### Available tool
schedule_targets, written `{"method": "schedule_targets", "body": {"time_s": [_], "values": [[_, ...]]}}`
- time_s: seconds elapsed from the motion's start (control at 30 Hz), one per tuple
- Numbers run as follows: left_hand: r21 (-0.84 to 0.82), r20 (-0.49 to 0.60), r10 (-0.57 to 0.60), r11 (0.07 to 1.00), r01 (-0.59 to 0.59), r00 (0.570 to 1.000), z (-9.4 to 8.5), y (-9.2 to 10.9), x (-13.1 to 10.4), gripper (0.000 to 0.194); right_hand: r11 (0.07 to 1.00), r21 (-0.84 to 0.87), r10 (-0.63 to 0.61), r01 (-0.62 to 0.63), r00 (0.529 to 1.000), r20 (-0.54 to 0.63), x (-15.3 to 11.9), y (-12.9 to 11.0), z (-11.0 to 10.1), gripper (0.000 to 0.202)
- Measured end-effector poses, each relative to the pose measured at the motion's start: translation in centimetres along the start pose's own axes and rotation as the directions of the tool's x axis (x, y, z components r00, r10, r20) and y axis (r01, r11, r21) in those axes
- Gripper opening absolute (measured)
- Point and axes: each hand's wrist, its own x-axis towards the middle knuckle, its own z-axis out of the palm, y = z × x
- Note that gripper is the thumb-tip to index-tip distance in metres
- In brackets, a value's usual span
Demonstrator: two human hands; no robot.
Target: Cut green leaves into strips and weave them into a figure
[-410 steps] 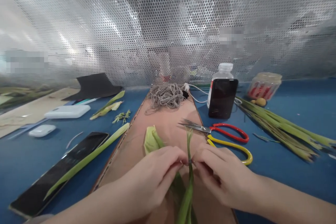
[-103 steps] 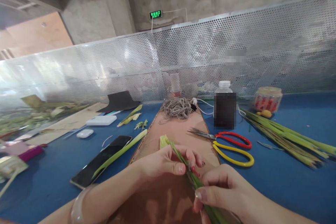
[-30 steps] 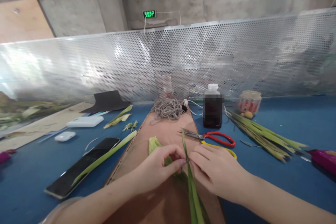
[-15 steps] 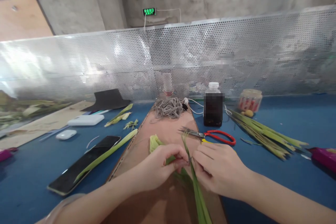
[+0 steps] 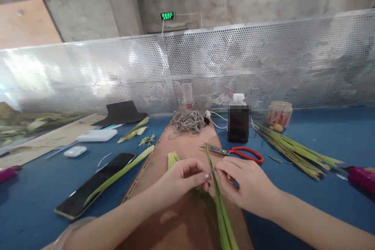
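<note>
Leaf bundle (image 5: 222,211) slanted over the brown board (image 5: 190,143) between left hand (image 5: 183,179) and right hand (image 5: 249,181).
Both grips were pinched closed on the thin tie (image 5: 212,171) around it; red-handled scissors (image 5: 224,151) lay on the bench side just beyond the right hand.

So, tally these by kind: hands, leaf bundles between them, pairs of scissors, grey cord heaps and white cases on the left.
Left hand and right hand: 2
Leaf bundle: 1
Scissors: 1
Grey cord heap: 1
White cases: 2
Total: 7
</note>
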Motion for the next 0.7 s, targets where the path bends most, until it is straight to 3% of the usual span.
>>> {"method": "schedule_targets", "body": {"time_s": [0.2, 0.37, 0.57, 0.7], "values": [[-0.022, -0.061, -0.002, 1.000, 0.000, 0.998, 0.07, -0.04, 0.00, 0.013, 0.932, 0.293, 0.180, -0.214, 0.974, 0.138, 0.30, -0.35, -0.07, 0.018], [0.030, -0.120, 0.006, 1.000, -0.002, 0.993, 0.06, 0.18, 0.01, 0.011, 0.766, 0.497, 0.331, -0.407, 0.913, 0.237, 0.50, -0.53, 0.06, 0.019], [0.184, -0.163, 0.056, 0.983, -0.026, 0.985, -0.16, -0.13, 0.10, 0.013, 0.627, 0.610, 0.377, -0.485, 0.874, 0.308, 0.41, -0.67, 0.43, 0.019], [0.194, -0.203, 0.065, 0.981, -0.025, 0.977, -0.19, -0.36, 0.20, 0.014, 0.514, 0.672, 0.421, -0.533, 0.840, 0.344, 0.46, -0.99, 0.49, 0.012]]}}
